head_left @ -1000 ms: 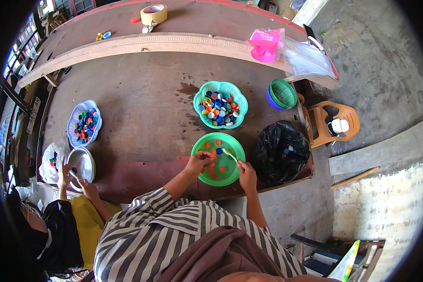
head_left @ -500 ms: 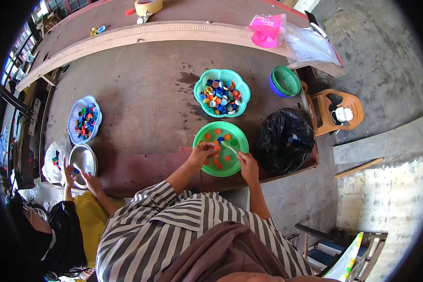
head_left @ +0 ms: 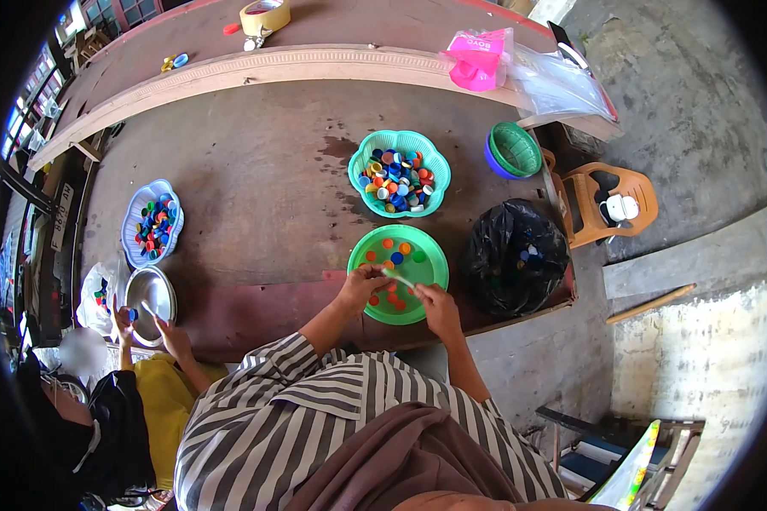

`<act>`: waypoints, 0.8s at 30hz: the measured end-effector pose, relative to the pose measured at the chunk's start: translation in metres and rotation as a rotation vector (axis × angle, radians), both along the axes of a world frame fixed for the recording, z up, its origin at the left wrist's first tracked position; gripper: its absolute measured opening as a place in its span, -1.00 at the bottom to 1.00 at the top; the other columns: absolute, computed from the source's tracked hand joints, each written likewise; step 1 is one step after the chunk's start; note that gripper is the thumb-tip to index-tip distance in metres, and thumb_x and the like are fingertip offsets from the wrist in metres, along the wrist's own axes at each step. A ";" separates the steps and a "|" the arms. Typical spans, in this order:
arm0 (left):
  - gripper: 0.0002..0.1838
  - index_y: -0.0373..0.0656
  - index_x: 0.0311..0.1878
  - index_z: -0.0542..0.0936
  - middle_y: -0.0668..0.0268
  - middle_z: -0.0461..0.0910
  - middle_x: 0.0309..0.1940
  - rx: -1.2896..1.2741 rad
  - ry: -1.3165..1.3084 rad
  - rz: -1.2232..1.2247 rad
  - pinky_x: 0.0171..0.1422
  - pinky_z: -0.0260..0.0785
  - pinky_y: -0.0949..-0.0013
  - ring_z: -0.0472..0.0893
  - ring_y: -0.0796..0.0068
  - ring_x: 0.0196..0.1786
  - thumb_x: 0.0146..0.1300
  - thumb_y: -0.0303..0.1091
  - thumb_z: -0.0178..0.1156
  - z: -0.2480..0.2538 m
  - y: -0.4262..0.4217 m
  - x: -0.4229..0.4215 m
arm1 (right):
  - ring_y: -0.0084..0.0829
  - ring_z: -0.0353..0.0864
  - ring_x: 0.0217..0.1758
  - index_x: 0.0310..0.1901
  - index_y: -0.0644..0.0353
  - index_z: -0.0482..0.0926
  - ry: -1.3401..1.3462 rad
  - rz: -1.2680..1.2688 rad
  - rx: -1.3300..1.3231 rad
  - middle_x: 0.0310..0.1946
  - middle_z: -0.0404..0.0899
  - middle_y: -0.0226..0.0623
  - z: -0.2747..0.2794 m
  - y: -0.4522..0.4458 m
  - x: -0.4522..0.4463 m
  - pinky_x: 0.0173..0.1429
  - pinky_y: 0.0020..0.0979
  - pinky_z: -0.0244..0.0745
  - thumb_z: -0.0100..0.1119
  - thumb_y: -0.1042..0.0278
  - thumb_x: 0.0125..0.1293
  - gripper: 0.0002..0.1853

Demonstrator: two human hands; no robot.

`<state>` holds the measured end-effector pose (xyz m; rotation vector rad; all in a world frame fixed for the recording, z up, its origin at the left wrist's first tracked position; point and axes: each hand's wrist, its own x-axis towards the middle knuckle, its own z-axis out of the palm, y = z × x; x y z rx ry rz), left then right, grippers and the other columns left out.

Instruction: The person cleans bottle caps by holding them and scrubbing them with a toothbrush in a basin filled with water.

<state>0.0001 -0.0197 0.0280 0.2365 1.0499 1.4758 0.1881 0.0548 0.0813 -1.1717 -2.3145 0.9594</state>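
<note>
Over the round green basin (head_left: 439, 294), my left hand (head_left: 364, 288) is closed in a pinch, and what sits in its fingertips is too small to make out. My right hand (head_left: 437, 308) grips a thin pale stick-like tool (head_left: 400, 278), whose far end meets the left fingertips. Below the hands, several flat orange bottle caps (head_left: 388, 244), a blue bottle cap (head_left: 397, 258) and green ones lie in the basin. Just behind it stands a turquoise scalloped basket (head_left: 440, 166) heaped with mixed bottle caps (head_left: 398, 182).
A black plastic bag (head_left: 517, 264) stands right of the basin, with nested bowls (head_left: 515, 150) behind. At left, a co-worker's hands (head_left: 175, 341) hold a blue cap and a pale tool near a metal bowl (head_left: 170, 294) and a lilac basket (head_left: 130, 230). A raised ledge (head_left: 315, 61) crosses the back.
My two hands have come closer together, the right one moving left and slightly down. The pale tool's end now reaches the left fingertips. At left, the co-worker's hands shifted slightly.
</note>
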 end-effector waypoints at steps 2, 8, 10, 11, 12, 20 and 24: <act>-0.85 -0.28 -0.14 0.46 0.25 0.55 -0.22 0.006 -0.034 0.008 -0.03 0.53 0.45 0.61 0.44 -0.16 0.22 -0.59 0.14 0.002 0.000 0.000 | -0.05 0.55 -0.20 -0.12 0.05 0.61 -0.045 -0.035 0.021 -0.27 0.55 -0.15 -0.004 0.003 0.004 -0.17 -0.19 0.43 0.05 0.16 0.31 -0.76; -0.85 -0.26 -0.16 0.47 0.30 0.56 -0.26 -0.014 0.043 -0.006 -0.06 0.52 0.49 0.61 0.50 -0.19 0.21 -0.57 0.17 -0.006 0.001 -0.005 | -0.06 0.56 -0.19 -0.12 0.04 0.62 -0.003 0.061 -0.046 -0.26 0.56 -0.16 0.004 -0.002 0.000 -0.18 -0.20 0.44 0.05 0.15 0.31 -0.76; -0.85 -0.26 -0.16 0.47 0.31 0.56 -0.26 -0.020 0.057 -0.006 -0.06 0.52 0.49 0.61 0.51 -0.19 0.21 -0.57 0.18 0.004 0.001 -0.003 | -0.08 0.56 -0.19 -0.12 0.04 0.62 -0.137 -0.083 0.064 -0.27 0.56 -0.16 -0.001 0.004 0.002 -0.18 -0.21 0.44 0.06 0.16 0.31 -0.76; -0.85 -0.26 -0.16 0.47 0.31 0.56 -0.26 -0.027 0.049 0.008 -0.06 0.52 0.50 0.61 0.52 -0.18 0.21 -0.57 0.18 0.009 0.000 -0.003 | -0.08 0.56 -0.19 -0.12 0.04 0.62 -0.138 -0.080 0.066 -0.27 0.56 -0.16 -0.003 0.006 0.004 -0.18 -0.21 0.44 0.06 0.16 0.31 -0.76; -0.85 -0.25 -0.17 0.47 0.31 0.55 -0.26 -0.035 0.043 0.023 -0.06 0.52 0.51 0.61 0.52 -0.18 0.21 -0.57 0.18 0.015 0.000 -0.003 | -0.09 0.57 -0.20 -0.12 0.08 0.62 -0.071 -0.087 0.036 -0.28 0.57 -0.16 0.000 0.006 0.002 -0.20 -0.23 0.44 0.09 0.17 0.30 -0.76; -0.83 -0.25 -0.13 0.48 0.29 0.56 -0.24 -0.005 0.020 0.028 0.01 0.51 0.47 0.61 0.47 -0.12 0.22 -0.54 0.18 -0.001 0.002 -0.007 | -0.11 0.58 -0.23 -0.11 0.13 0.61 -0.168 -0.163 0.106 -0.30 0.58 -0.16 0.000 0.008 0.000 -0.19 -0.29 0.44 0.11 0.18 0.29 -0.74; -0.88 -0.24 -0.18 0.49 0.28 0.57 -0.22 -0.005 -0.015 0.011 0.03 0.50 0.46 0.61 0.46 -0.12 0.22 -0.54 0.18 0.008 -0.002 -0.008 | -0.10 0.58 -0.20 -0.11 0.07 0.61 0.009 -0.011 -0.052 -0.25 0.58 -0.19 -0.002 0.003 -0.002 -0.15 -0.24 0.46 0.06 0.18 0.31 -0.76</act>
